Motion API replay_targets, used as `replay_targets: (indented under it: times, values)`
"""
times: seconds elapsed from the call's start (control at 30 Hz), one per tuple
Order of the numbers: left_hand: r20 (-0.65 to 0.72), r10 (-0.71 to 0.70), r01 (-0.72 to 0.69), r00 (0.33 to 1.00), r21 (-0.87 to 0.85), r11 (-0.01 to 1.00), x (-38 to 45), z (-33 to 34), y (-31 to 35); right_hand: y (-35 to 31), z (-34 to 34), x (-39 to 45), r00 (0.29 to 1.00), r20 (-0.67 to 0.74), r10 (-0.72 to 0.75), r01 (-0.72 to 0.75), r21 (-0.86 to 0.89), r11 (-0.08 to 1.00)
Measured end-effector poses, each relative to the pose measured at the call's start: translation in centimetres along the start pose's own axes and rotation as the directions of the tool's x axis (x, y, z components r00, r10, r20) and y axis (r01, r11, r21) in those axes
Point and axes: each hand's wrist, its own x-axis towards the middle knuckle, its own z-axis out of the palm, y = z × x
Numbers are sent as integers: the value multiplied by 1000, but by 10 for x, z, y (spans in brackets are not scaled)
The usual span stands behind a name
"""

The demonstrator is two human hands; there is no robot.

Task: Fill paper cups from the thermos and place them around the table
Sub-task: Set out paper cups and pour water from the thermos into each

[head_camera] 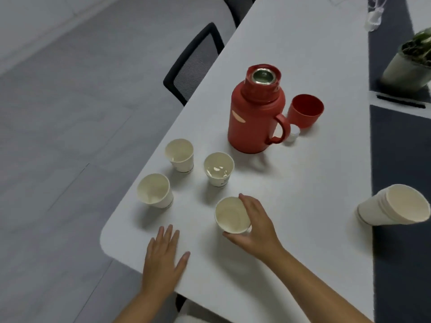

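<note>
Going left to right on the white bench (pixel 291 206): three paper cups (pixel 155 191) stand in a loose cluster by the left edge, two with small dark print near the base that's way too blurry to read, and the left hand (pixel 163 259) lies flat on the bench, fingers spread, gripping nothing. The right hand (pixel 253 226) is wrapped around a fourth cup (pixel 232 215), thumb and fingers pinching its sides. Behind sits the red thermos (pixel 255 115), uncapped, its red lid cup (pixel 305 110) and a small white stopper (pixel 293 136) just beside, no readable logo, and a sideways stack of spare cups (pixel 394 205) far right.
</note>
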Motion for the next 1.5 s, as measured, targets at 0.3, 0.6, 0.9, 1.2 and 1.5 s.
replay_targets:
  times: [0.3,0.6,0.9,1.2,1.5]
  values:
    - [60,77,-83,995,116,990,-2,-3,-23,-34,61,33,999,21,30,-29,-25,999]
    - [-68,108,-112,992,-65,992,8,-28,-34,-37,73,33,995,-87,51,-54,-34,998]
    - [-466,302,-469,832,-300,830,63,-97,-4,-18,44,1,956,-186,228,-229,13,973]
    - [-149,331,-360,932,-491,793,200,-107,89,-4,-37,84,729,-573,375,-289,239,927]
    - [31,297,-208,955,-641,739,291,-100,147,28,-84,180,717,-491,495,-318,401,859]
